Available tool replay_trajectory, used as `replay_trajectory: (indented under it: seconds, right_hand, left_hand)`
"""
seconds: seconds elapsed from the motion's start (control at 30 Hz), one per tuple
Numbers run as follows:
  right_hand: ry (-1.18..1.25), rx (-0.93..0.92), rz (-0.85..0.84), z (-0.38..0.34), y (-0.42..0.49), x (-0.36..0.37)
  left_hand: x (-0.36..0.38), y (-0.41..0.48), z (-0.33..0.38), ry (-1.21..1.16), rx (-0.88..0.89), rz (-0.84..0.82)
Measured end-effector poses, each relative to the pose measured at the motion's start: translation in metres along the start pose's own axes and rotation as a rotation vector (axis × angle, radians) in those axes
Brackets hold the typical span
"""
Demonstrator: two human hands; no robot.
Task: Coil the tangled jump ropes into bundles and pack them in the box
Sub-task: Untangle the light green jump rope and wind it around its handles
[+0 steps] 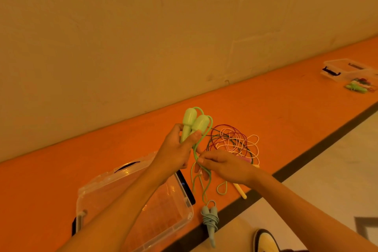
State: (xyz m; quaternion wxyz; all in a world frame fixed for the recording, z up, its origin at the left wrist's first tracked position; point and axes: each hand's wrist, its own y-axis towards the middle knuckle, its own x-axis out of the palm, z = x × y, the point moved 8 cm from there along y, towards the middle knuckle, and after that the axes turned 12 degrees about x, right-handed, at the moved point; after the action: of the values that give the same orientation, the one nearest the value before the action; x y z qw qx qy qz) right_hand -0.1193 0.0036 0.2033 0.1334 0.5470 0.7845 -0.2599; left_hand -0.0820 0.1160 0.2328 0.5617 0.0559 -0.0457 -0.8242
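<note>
The person's left hand point(176, 149) is raised above the orange surface point(286, 112) that runs along the wall. It is closed around the two pale green handles point(193, 124) of a jump rope, held side by side with their fat ends pointing up. The green cord point(196, 149) loops out of the handle tops and falls past the palm. Just below, the right hand point(223, 166) pinches the green cord between its curled fingertips, and more loops of it hang down beneath that hand.

Behind the right hand, towards the wall, a tangle of ropes point(235, 139) in dark red, pink and green lies spread on the orange surface. A pink handle point(248, 160) peeks out beside the right hand's knuckles. A yellow handle point(240, 190) lies under the wrist, near the black-bordered front edge.

A clear plastic box point(135, 210) with black latches sits under the left forearm, close to that same edge. Just to its right lies a grey-blue jump rope point(210, 221), already wound into a bundle around its handles. Its lower end reaches over the black border.

Far off along the surface to the right stands a second clear box point(345, 69), with a small heap of ropes point(358, 87) beside it. The toe of a shoe point(266, 239) shows on the pale floor.
</note>
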Motion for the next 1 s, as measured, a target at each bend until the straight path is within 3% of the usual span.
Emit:
replay_trajectory:
  seconds: [0.47,1.0]
  right_hand:
    - [-0.05,0.055,0.022,0.012,-0.008,-0.023]
    - [-0.182,0.072,0.102,0.011,-0.016,-0.058]
  left_hand:
    - [-0.029,0.01,0.005,0.391,0.16,0.073]
    - [-0.063,0.017,-0.009,0.701,0.127,0.077]
